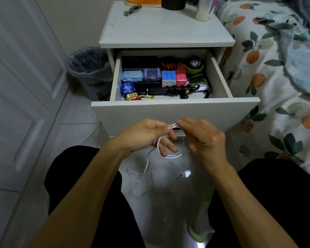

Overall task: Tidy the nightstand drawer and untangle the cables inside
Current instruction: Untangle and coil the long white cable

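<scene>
Pinching one white cable [168,155], two hands: left [147,135], right [202,138], above one thin dark cable [166,164]

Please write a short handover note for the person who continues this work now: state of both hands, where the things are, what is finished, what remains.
Left hand: pinches the thin white cable, loops round its fingers.
Right hand: pinches the same cable at the top.
The cable's loose end hangs to the floor, beside a thin dark cable lying there.
White nightstand drawer: open, contents in rows; a coiled black cable lies at its front.
Done: white cable out, partly coiled.
Left: finish coiling, deal with the dark cable, return both, close the drawer.
</scene>
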A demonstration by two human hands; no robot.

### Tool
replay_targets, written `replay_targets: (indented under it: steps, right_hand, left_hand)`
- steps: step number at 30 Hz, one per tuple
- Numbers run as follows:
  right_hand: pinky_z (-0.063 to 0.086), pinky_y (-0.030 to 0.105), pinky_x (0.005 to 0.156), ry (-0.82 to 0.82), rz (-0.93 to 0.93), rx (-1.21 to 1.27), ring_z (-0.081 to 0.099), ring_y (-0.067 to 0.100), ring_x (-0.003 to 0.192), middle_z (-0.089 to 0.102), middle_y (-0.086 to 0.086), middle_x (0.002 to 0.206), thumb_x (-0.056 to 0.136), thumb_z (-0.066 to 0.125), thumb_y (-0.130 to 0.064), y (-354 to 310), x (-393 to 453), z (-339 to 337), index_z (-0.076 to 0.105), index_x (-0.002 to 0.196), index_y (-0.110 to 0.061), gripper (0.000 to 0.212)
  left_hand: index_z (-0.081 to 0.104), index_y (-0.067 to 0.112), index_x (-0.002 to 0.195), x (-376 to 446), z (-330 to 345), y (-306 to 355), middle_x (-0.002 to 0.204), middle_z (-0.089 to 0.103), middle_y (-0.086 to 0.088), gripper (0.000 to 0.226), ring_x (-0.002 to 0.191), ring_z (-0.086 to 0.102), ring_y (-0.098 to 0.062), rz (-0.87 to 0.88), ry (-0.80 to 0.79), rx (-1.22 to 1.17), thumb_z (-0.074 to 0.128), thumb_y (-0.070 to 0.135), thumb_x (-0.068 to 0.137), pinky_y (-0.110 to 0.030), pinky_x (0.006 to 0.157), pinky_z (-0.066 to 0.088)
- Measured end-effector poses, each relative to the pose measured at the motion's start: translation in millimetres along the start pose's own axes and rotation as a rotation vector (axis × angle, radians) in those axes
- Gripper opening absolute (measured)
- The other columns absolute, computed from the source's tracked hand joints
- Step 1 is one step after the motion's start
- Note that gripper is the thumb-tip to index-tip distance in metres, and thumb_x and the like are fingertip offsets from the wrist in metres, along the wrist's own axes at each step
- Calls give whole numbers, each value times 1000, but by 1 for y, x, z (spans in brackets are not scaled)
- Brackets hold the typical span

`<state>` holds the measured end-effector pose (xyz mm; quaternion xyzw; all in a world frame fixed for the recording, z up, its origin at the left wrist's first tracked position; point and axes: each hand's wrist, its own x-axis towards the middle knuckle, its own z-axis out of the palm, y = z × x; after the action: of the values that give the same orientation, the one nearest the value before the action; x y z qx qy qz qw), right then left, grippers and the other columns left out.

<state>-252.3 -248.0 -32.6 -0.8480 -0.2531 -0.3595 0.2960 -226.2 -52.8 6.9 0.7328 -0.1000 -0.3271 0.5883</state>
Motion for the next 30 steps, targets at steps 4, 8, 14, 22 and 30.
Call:
replay_targets:
  steps: [4,8,14,22,30]
  right_hand:
    - [57,29,79,-36,11,63,72,24,85,75,12,98,79,72,11,-2,2,-1,76,98,2,22]
    - [56,24,79,-32,401,306,69,7,88,74,-2,100,88,71,-9,-8,2,1,74,106,-11,19]
    - [52,38,90,-153,1295,1042,70,27,96,75,9,96,101,46,-17,-21,6,20,64,109,-11,20]
    - [52,33,72,-714,1072,1024,61,26,65,65,18,73,94,38,-51,-25,0,10,71,99,-8,55]
    - [45,24,66,-680,777,371,58,16,70,64,2,77,91,64,-36,-6,1,-25,70,76,-22,22]
  left_hand:
    - [60,5,95,-3,-3,-2,95,75,-17,18,74,73,-27,-19,-71,-71,49,18,102,-28,71,58]
    - [62,7,90,-1,2,-5,73,71,-8,18,62,67,-19,-25,38,-225,48,12,101,-29,64,56]
    - [58,6,93,10,16,-1,57,58,-2,21,54,60,-15,62,230,-738,42,16,103,-26,58,54]
    - [63,9,95,8,12,3,63,64,-2,23,50,59,-12,146,312,-783,49,27,101,-27,59,55]
    - [75,16,91,1,-4,-2,56,57,-3,28,34,25,-5,134,387,-603,56,35,96,-17,37,24]
